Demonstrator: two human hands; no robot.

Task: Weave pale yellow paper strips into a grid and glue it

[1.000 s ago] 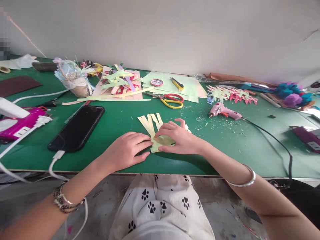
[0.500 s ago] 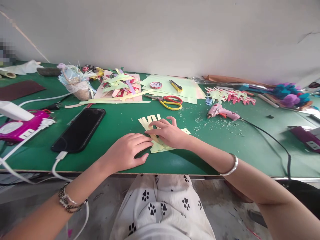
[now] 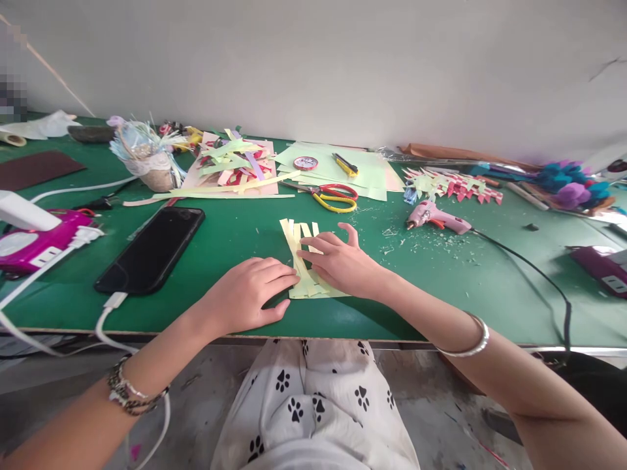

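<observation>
Pale yellow paper strips (image 3: 304, 282), some crossing others in a woven patch, lie flat on the green table in front of me. My left hand (image 3: 255, 290) rests palm down at their left edge, its fingers stretched out and the fingertips touching the paper. Over the right part of the strips lies my right hand (image 3: 347, 264), fingers spread, the index finger raised and other fingertips on the paper. It hides much of the right side of the patch. Neither hand grips anything.
A phone (image 3: 151, 251) on a white cable lies left, beside a purple power strip (image 3: 36, 245). Scissors (image 3: 337, 197), a cutter knife (image 3: 345, 164) and pale green sheets (image 3: 362, 179) lie behind. A pink glue gun (image 3: 438, 219) with its cord is right.
My right hand has slid a little to the right. The strips have turned slightly more upright, and strip ends that showed right of that hand are now hidden. My left hand has barely moved.
</observation>
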